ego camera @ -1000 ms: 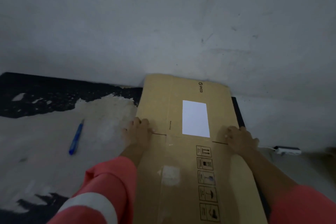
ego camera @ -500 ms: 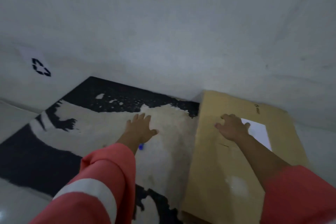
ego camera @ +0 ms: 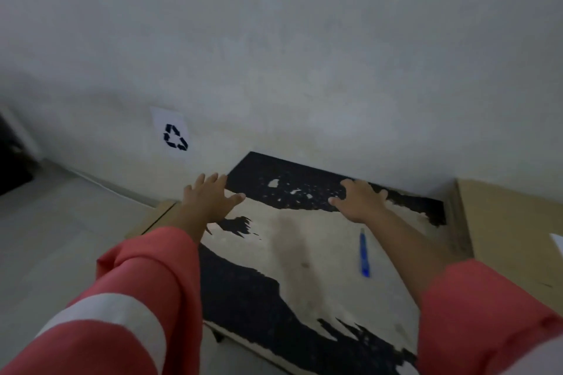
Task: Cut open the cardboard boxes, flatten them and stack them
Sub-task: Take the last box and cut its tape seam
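Note:
A flattened brown cardboard box [ego camera: 511,240] lies at the right edge of the view, with a corner of its white label showing. Another piece of cardboard [ego camera: 155,216] pokes out at the left, behind my left forearm. A blue box cutter [ego camera: 364,253] lies on the worn black-and-cream table top [ego camera: 304,268]. My left hand [ego camera: 210,199] hovers with fingers spread over the table's far left corner, holding nothing. My right hand [ego camera: 358,199] reaches forward with fingers spread above the table's far edge, also holding nothing. Both arms wear pink sleeves.
A grey wall stands close behind the table, with a white sheet bearing a black recycling sign [ego camera: 175,137] stuck low on it. Pale floor tiles [ego camera: 61,237] lie to the left. A dark object [ego camera: 12,167] sits at the far left edge.
The view has swung left, so the flattened box slid to the right edge. My right hand left the box and both hands now reach over the table's far side.

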